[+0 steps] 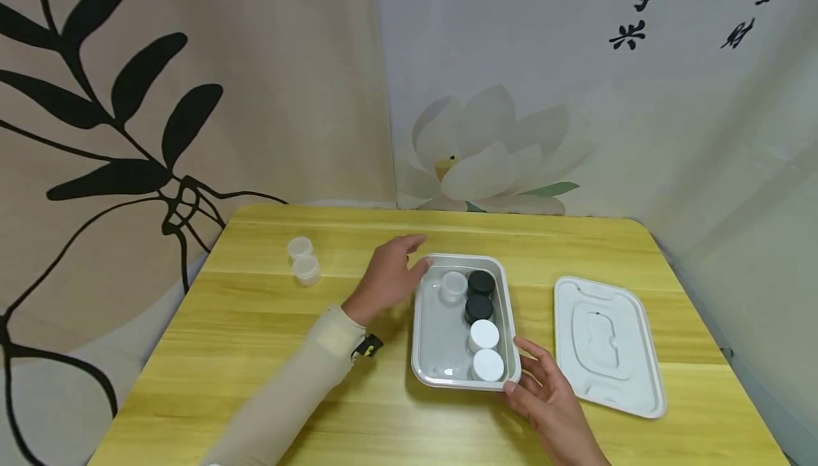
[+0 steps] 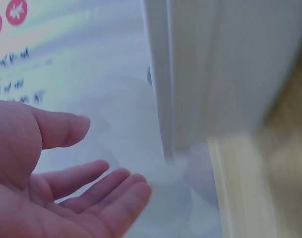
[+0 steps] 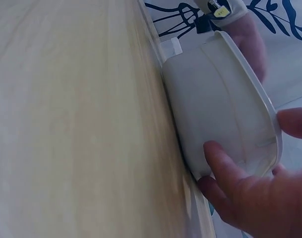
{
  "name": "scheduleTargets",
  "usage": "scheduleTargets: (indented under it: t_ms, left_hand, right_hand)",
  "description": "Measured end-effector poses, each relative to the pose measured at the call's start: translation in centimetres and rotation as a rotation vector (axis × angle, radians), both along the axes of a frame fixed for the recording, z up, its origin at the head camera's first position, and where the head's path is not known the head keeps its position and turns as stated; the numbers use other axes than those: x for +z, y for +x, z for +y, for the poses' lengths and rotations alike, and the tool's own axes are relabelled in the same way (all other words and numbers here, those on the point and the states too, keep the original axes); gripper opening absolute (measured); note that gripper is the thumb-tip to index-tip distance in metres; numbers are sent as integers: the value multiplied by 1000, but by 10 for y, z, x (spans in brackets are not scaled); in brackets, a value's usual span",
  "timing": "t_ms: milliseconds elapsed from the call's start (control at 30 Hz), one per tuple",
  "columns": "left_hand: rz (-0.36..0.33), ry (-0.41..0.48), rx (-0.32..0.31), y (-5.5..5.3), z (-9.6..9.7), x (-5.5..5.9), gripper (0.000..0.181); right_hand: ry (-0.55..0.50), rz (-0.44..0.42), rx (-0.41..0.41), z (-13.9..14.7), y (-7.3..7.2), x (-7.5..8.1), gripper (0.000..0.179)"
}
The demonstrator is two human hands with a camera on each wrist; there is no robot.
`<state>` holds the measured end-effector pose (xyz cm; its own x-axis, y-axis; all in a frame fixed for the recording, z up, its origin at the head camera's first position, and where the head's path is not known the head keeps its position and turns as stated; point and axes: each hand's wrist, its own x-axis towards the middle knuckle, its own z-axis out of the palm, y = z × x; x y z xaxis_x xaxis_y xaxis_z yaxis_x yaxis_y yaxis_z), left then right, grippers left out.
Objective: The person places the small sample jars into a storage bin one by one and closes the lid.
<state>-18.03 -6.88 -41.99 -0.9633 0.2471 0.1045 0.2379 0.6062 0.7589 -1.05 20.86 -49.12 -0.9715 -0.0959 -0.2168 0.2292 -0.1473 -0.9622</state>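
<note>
A white rectangular storage box [image 1: 441, 338] stands lidless on the table. Inside it are two black-capped jars [image 1: 479, 307], two white-capped jars [image 1: 484, 336] and one clear plastic jar [image 1: 454, 287]. Beside its far left corner is my left hand [image 1: 391, 273], fingers loosely extended; in the left wrist view that hand [image 2: 86, 193] appears apart from the box wall [image 2: 205, 74]. My right hand [image 1: 543, 395] grips the near right corner, and the right wrist view shows its thumb [image 3: 294, 122] at the rim with fingers against the side wall [image 3: 210, 109].
To the right of the box lies its white lid [image 1: 607, 345], flat on the wooden table [image 1: 358, 430]. Two clear plastic jars [image 1: 306, 269] stand at the back left. A printed curtain [image 1: 287, 96] hangs behind the table.
</note>
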Motion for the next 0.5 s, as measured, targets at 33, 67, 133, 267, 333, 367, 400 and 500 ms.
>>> scheduleTargets:
  t_ms: [33, 67, 133, 267, 333, 367, 400, 500]
  left_hand:
    - [-2, 3, 26, -2, -8, 0, 50]
    - [-6, 6, 50, -5, -16, 0, 50]
    - [-6, 11, 97, -9, -34, -1, 50]
    - [0, 36, 209, -15, -75, -9, 50]
    - [2, 46, 275, -16, -97, -14, 50]
    - [2, 48, 310, -16, -107, -17, 50]
    - [5, 48, 341, -16, -117, -20, 50]
    - [-13, 55, 421, -12, -141, -29, 50]
  right_hand:
    - [0, 4, 1, 0, 0, 0, 73]
    - [1, 5, 0, 1, 0, 1, 72]
    - [4, 10, 2, 1, 0, 1, 72]
    - [9, 13, 1, 1, 0, 2, 72]
    - [13, 11, 0, 0, 0, 3, 72]
    - [15, 4, -2, 0, 0, 3, 72]
    - [19, 0, -3, 0, 0, 3, 73]
    - [26, -7, -8, 0, 0, 3, 73]
